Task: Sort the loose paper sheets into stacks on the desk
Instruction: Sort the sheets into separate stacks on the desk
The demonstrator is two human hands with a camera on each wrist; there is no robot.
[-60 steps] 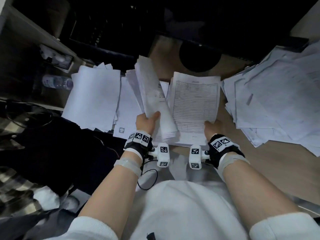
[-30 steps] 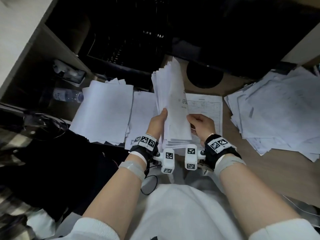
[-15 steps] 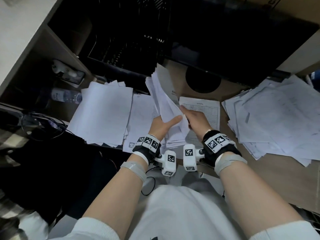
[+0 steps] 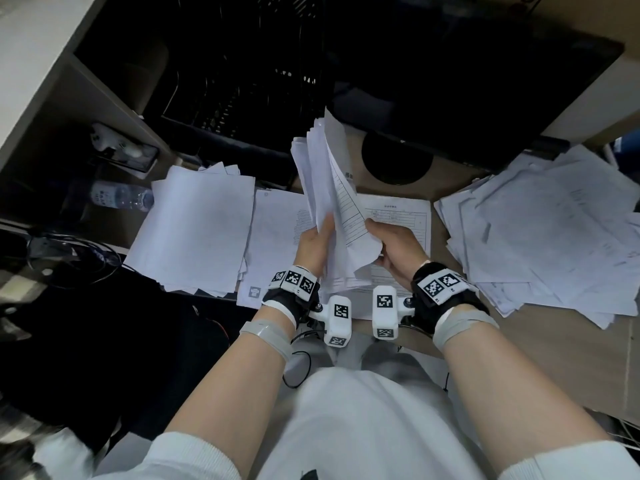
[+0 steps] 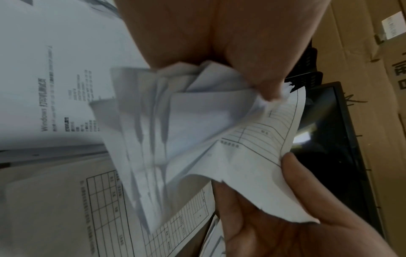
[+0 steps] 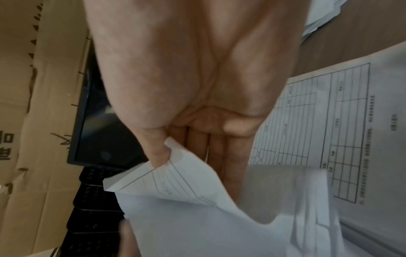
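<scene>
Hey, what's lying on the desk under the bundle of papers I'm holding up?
Under the bundle, a printed form with a table lies flat on the desk. Bundle and right hand cover its left part.

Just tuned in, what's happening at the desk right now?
A person is sorting paper. The left hand grips a bundle of sheets held upright, while the right hand pinches the front sheet, a printed form, peeling it away. A matching form lies flat underneath. A blank stack sits left; a messy pile sits right.
</scene>
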